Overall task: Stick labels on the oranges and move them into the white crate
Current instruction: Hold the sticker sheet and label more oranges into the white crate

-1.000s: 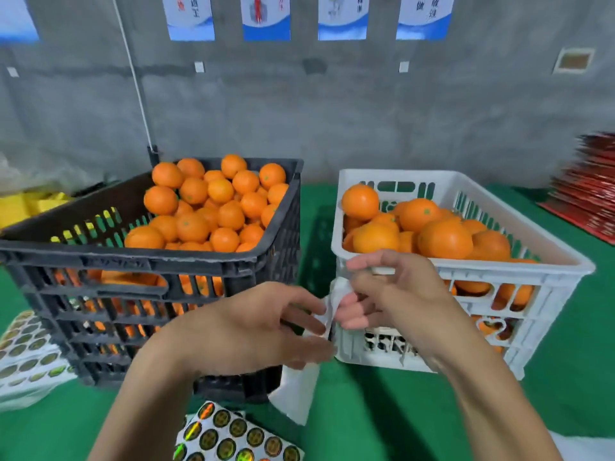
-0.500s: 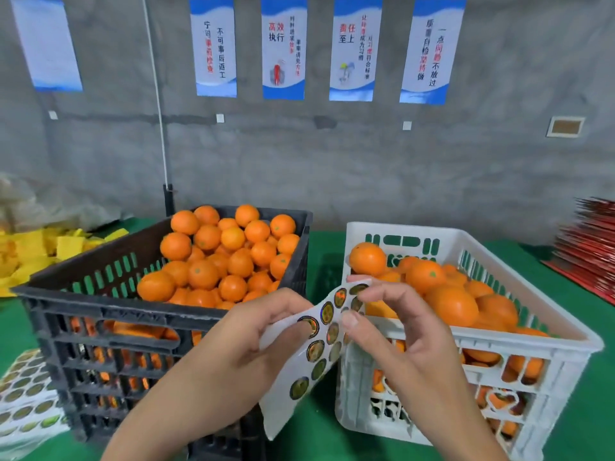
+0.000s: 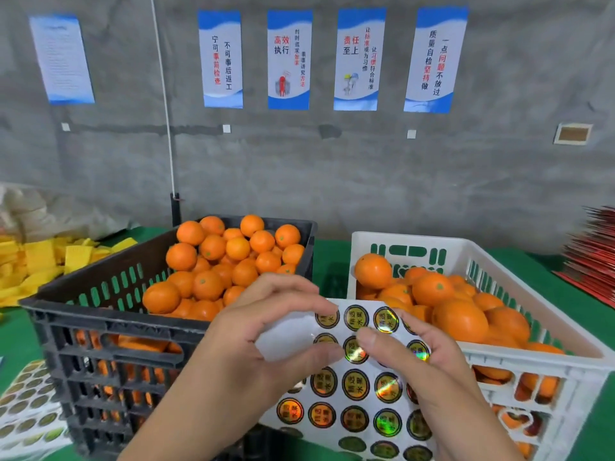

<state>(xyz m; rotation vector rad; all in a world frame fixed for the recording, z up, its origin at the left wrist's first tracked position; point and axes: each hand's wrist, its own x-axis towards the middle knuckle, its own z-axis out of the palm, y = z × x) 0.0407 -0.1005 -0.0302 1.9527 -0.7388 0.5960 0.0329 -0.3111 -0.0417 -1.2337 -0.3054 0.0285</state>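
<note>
Since a second ago the sticker sheet (image 3: 349,390) has been unfolded and turned face-up between the hands; half a second back it was held tilted and curled, and now the round labels are plainly shown. By this it is judged that a label is about to be peeled, with no orange yet taken up for it.

The sheet is gripped at its top left corner by the left hand (image 3: 263,341), thumb beneath and fingers curled over the edge. A label in the second row is pinched or picked at by the right hand (image 3: 412,351) with thumb and fingertips; whether the label has been lifted cannot be told.

The sheet is glossy white backing paper, thin and easily bent, set with rows of round gold-and-black labels with a rainbow sheen. The unlabelled oranges (image 3: 229,261), smooth and dimpled, are heaped in the black crate (image 3: 109,327) on the left. The white crate (image 3: 539,364), slotted hard plastic, stands just beside it on the green tabletop (image 3: 332,261) and is already partly filled. Another sticker sheet (image 3: 26,414) lies at lower left.
</note>
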